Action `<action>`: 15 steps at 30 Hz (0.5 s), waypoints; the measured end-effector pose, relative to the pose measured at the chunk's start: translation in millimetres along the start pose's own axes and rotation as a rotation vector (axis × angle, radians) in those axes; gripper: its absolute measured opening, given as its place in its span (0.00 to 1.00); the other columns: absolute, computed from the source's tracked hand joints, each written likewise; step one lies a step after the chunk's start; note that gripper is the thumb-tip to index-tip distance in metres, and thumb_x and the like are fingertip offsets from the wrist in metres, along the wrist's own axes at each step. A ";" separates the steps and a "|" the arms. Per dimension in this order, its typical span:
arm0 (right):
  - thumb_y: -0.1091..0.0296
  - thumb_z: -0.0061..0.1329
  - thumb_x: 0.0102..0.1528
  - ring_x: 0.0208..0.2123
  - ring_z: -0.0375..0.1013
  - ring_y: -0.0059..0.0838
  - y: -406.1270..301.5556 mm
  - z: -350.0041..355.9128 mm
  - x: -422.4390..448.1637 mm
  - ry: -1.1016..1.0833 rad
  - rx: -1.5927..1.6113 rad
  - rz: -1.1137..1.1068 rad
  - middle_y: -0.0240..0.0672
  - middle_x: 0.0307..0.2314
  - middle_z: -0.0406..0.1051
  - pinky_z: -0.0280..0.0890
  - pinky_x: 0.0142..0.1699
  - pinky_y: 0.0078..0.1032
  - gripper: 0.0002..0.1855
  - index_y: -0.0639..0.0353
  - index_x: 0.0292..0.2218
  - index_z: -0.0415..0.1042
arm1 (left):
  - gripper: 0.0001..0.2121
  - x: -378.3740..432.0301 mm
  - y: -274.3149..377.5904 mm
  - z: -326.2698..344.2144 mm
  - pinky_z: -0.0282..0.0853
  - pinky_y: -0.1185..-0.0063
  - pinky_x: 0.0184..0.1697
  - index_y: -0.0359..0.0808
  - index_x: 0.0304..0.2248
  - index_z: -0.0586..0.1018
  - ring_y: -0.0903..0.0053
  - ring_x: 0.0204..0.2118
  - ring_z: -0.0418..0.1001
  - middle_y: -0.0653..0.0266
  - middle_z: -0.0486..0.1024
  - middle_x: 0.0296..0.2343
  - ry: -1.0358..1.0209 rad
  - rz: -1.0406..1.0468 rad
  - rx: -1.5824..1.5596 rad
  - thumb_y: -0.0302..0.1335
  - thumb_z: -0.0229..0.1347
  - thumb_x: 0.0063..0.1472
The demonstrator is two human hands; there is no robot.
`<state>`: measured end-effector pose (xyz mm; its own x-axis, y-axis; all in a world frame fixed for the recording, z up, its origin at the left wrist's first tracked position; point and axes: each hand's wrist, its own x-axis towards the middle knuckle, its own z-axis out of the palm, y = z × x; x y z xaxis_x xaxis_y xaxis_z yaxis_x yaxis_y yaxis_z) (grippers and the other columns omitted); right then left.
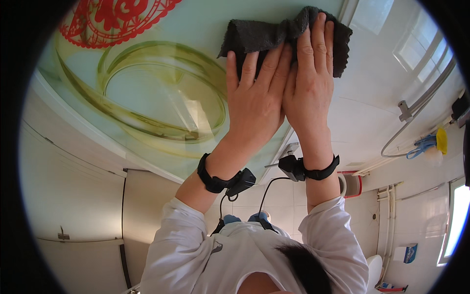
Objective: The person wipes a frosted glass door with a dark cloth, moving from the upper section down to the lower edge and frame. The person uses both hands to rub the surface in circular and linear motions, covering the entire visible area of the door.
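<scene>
A dark grey cloth (262,35), bunched along its upper part, lies against a pale green glass door panel (165,95). My left hand (257,95) presses the cloth's lower left part to the panel, fingers spread. Beside it, my right hand (312,70) holds the right part of the cloth under its straight fingers, near the panel's right edge. The two hands touch along their inner sides. Green swirls decorate the glass, and a red paper-cut ornament (117,18) sits at the upper left. Below my wrists a metal lever handle (288,150) sticks out from the door edge.
Black wrist straps (214,180) with small devices and cables are on both forearms. A tiled wall (367,92) carries a shower hose (396,137) and hanging gloves (427,143). A red-rimmed bin (354,183) and a window (457,217) are at the right. Steel-coloured panels (77,191) stand left.
</scene>
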<state>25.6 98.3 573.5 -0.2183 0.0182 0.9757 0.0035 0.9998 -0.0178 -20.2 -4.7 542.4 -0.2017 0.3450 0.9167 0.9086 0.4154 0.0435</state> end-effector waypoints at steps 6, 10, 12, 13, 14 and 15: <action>0.75 0.47 0.55 0.64 0.57 0.52 -40.7 22.5 -110.2 -0.283 0.010 0.040 0.51 0.63 0.57 0.55 0.62 0.48 0.27 0.67 0.57 0.67 | 0.26 -118.6 -34.6 3.6 0.44 0.46 0.65 0.38 0.54 0.75 0.59 0.60 0.59 0.64 0.68 0.55 -0.204 -0.047 0.119 0.31 0.59 0.55; 0.73 0.52 0.47 0.62 0.62 0.34 -75.9 37.3 -171.9 -0.398 0.032 0.010 0.38 0.64 0.59 0.63 0.50 0.34 0.32 0.59 0.56 0.70 | 0.27 -187.3 -60.0 -7.3 0.44 0.44 0.64 0.37 0.53 0.75 0.57 0.53 0.62 0.61 0.71 0.48 -0.266 -0.040 0.175 0.33 0.61 0.53; 0.73 0.52 0.48 0.62 0.63 0.34 -80.2 44.0 -170.3 -0.471 0.016 0.017 0.38 0.64 0.59 0.63 0.48 0.33 0.32 0.59 0.56 0.69 | 0.27 -190.3 -68.0 -10.2 0.44 0.44 0.64 0.36 0.53 0.75 0.57 0.53 0.62 0.61 0.71 0.48 -0.322 -0.087 0.161 0.33 0.62 0.53; 0.73 0.52 0.48 0.62 0.63 0.35 -81.6 45.7 -163.1 -0.401 0.021 0.008 0.38 0.64 0.59 0.63 0.48 0.32 0.32 0.59 0.56 0.69 | 0.27 -186.1 -69.3 -13.8 0.44 0.45 0.64 0.36 0.53 0.75 0.57 0.53 0.62 0.60 0.71 0.47 -0.295 -0.067 0.165 0.33 0.62 0.53; 0.73 0.51 0.49 0.62 0.64 0.35 -79.8 48.7 -151.3 -0.399 0.023 -0.018 0.38 0.64 0.59 0.62 0.46 0.31 0.31 0.59 0.56 0.68 | 0.26 -176.8 -71.2 -14.7 0.42 0.44 0.65 0.35 0.53 0.75 0.56 0.55 0.62 0.59 0.70 0.49 -0.306 -0.094 0.198 0.33 0.61 0.54; 0.73 0.50 0.51 0.62 0.63 0.36 -79.1 50.4 -138.1 -0.401 0.056 -0.013 0.39 0.63 0.59 0.61 0.49 0.33 0.30 0.60 0.57 0.68 | 0.25 -164.3 -72.7 -14.9 0.42 0.45 0.65 0.37 0.53 0.76 0.58 0.57 0.61 0.61 0.70 0.50 -0.255 -0.121 0.194 0.33 0.60 0.55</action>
<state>6.3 16.7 429.2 -0.5814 -0.0075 0.8136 -0.0529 0.9982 -0.0286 -47.7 -104.1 394.6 -0.4110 0.4727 0.7795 0.7908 0.6103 0.0468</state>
